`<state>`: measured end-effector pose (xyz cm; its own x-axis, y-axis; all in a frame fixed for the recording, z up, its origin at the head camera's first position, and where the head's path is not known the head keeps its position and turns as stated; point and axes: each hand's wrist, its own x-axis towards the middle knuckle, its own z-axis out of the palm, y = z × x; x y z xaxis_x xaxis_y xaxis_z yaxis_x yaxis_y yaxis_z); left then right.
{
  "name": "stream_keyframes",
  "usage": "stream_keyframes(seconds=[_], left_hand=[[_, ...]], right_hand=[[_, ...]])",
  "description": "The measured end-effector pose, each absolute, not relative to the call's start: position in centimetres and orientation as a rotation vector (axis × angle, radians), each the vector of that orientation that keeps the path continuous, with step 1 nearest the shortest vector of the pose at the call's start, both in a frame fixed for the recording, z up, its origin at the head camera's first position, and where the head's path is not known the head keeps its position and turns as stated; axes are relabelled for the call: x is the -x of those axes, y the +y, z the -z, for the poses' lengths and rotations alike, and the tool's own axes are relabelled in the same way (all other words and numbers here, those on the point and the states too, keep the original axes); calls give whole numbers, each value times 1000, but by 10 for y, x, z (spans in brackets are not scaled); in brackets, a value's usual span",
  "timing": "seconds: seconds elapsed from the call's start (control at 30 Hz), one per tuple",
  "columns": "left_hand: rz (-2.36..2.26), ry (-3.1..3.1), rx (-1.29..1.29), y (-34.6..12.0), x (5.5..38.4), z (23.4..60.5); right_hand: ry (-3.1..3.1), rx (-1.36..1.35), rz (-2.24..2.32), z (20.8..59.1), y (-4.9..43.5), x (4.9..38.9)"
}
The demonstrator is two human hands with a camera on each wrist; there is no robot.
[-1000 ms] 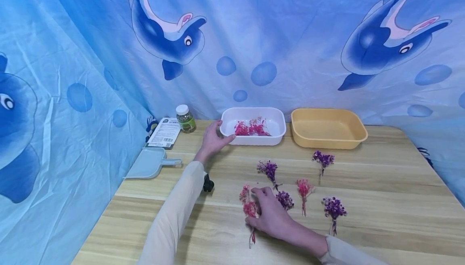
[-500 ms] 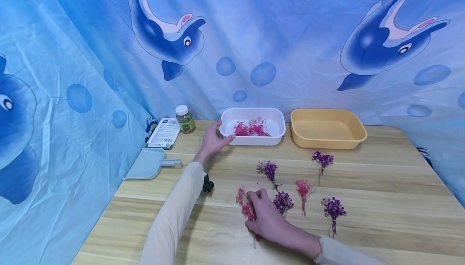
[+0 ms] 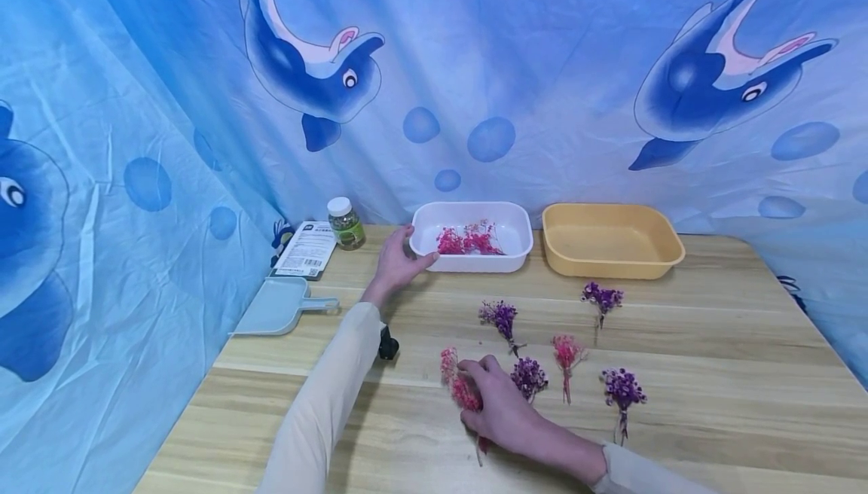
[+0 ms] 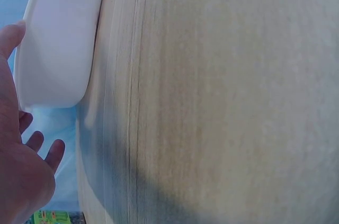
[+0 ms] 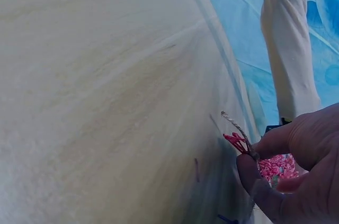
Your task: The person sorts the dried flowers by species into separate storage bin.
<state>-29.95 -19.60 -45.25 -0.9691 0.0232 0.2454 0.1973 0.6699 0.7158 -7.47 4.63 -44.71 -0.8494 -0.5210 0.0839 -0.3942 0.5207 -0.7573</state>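
The right hand [image 3: 505, 413] pinched the stems of a pink bunch [image 3: 464, 393] between thumb and finger, at the near part of the table [image 3: 407, 434]; whether the bunch touched the wood was unclear. A purple bunch [image 3: 529, 377] lay just beside that hand, and another pink one lay farther right. The left hand [image 3: 398, 262] held the left end of the white tray [image 3: 478, 263], thumb on its near rim, with pink flowers [image 3: 468, 239] lying inside.
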Motion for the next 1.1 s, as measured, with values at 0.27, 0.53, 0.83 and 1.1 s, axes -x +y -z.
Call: stream_keyframes(seconds=[0.27, 0.53, 0.83, 1.1], left_hand=[[1184, -2665, 176, -196, 300, 453], [1175, -2679, 160, -197, 299, 453], [1197, -2662, 171, -196, 299, 452], [1214, -2659, 171, -196, 298, 451]], right_hand=[[2645, 862, 1250, 438, 52, 83], [2686, 923, 1260, 428, 59, 95], [2683, 943, 1260, 419, 71, 113], [2754, 1011, 1222, 410, 84, 135]])
